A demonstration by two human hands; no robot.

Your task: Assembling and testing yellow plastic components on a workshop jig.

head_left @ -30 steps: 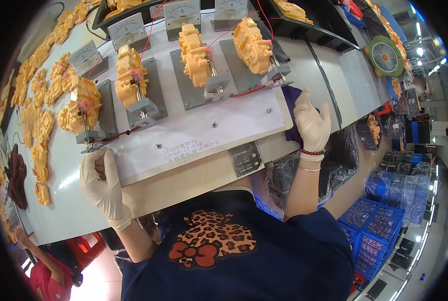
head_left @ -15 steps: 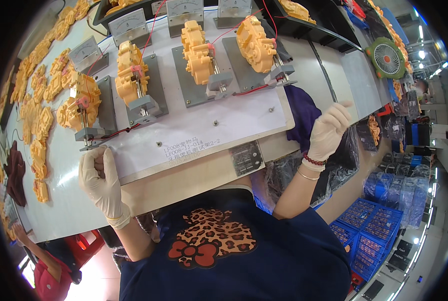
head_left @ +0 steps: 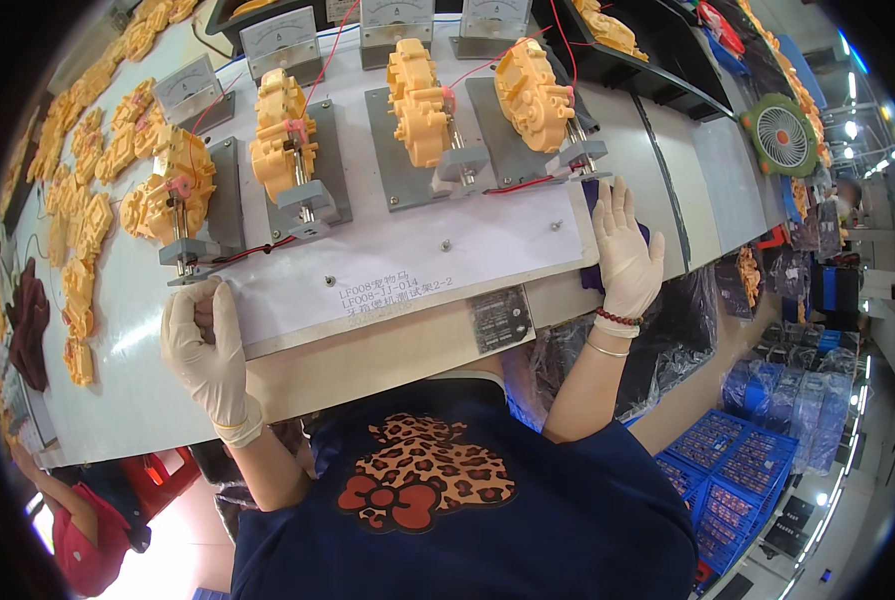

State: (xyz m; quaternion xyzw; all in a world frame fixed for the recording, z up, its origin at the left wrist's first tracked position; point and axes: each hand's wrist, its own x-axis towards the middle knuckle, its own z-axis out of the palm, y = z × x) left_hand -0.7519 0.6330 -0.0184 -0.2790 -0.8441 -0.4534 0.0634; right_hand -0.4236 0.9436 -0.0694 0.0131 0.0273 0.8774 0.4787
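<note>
Head view: left hand (head_left: 204, 350), gloved, fingers curled in toward the palm at the near-left corner of a white board (head_left: 502, 238); whether they pinch the edge, cannot tell. Right hand (head_left: 627, 268), gloved, fingers outstretched, thumb spread apart, nothing seen gripped; lies over a purple cloth (head_left: 591, 277) just beside the board's right end. Four yellow gear housings stand in a row on the board, each at a grey plate with metal rods; leftmost housing (head_left: 147, 210) just beyond the left hand, rightmost housing (head_left: 532, 105) beyond the right. Behind them, dial meters (head_left: 279, 45), red wires. Further out: loose yellow housings (head_left: 77, 240) at left, black tray (head_left: 657, 82) and green fan (head_left: 782, 135) at right.
</note>
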